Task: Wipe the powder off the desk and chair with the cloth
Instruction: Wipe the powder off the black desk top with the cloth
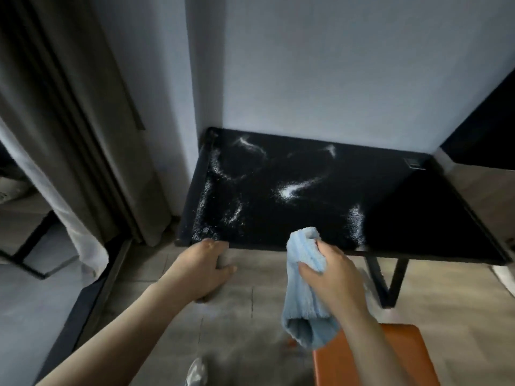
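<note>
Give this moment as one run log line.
left hand: at desk front edge | right hand: grips blue cloth | powder: streaked on desk

Glossy black desk, fluffy terry cloth, smooth leather-look chair

Ahead of the left hand and the right hand, the black desk top lies open, carrying only powder streaks, until the wall closes it off behind. A curtain hangs left of the left hand. The desk's leg slants down just right of the right hand; the orange chair sits beneath that forearm.
</note>
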Available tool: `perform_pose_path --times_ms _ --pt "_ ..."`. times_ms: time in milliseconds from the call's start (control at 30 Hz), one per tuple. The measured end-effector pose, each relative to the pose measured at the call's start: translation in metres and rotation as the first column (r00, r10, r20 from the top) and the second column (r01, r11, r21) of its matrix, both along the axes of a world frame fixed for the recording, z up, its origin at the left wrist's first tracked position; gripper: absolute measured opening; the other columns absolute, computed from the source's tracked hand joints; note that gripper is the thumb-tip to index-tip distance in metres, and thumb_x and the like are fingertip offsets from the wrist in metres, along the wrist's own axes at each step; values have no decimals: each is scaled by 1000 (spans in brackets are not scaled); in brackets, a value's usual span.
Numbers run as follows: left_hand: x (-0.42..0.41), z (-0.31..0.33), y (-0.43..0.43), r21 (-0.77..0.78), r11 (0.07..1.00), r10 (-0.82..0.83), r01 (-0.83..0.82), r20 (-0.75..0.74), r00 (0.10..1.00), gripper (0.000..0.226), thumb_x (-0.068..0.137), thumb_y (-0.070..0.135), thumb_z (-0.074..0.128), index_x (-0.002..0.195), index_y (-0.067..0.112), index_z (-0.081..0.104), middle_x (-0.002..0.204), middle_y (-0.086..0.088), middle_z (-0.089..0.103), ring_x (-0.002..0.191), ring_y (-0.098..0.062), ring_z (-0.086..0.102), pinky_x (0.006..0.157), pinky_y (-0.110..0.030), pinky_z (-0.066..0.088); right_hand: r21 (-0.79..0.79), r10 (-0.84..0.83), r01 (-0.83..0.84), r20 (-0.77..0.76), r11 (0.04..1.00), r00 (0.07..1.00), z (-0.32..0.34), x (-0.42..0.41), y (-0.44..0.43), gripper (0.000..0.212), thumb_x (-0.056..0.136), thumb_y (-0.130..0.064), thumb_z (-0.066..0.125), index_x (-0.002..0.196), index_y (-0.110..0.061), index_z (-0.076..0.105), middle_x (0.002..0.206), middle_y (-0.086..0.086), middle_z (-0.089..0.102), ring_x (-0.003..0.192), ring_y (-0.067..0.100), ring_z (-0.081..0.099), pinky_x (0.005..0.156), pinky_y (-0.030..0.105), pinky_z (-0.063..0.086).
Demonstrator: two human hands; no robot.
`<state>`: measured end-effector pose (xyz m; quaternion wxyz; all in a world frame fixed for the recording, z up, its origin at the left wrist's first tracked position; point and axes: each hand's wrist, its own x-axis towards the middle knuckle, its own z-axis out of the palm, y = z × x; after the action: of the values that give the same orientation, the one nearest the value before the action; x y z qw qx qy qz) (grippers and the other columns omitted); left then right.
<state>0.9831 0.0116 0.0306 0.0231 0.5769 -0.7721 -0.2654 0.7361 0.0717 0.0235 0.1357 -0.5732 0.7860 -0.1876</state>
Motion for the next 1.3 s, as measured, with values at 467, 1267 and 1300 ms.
perform_pose_path --times_ms 467,1267,1300 --pt "-105 -1 -147 36 937 -342 346 -98 935 63 91 46 57 146 22 36 145 4 42 127 -12 46 102 -23 38 18 -276 276 103 961 955 0 -63 -66 26 84 -42 62 108 -38 52 104 -20 53 93 6 54 79 26 45" --pt "-243 -30 -322 100 956 -271 275 -56 961 59 91 50 56 141 23 42 140 7 45 123 -10 47 102 -23 39 40 -270 269 24 962 963 -7 -238 -261 23 85 -38 62 106 -29 56 88 -13 53 76 3 53 60 14 35" --pt "-246 -33 -330 107 957 -266 271 -62 962 62 91 49 55 144 23 39 142 7 43 127 -10 45 103 -23 38 45 -272 270 26 962 962 -7 -243 -267 25 85 -40 62 107 -30 56 89 -14 53 77 4 53 61 16 37"
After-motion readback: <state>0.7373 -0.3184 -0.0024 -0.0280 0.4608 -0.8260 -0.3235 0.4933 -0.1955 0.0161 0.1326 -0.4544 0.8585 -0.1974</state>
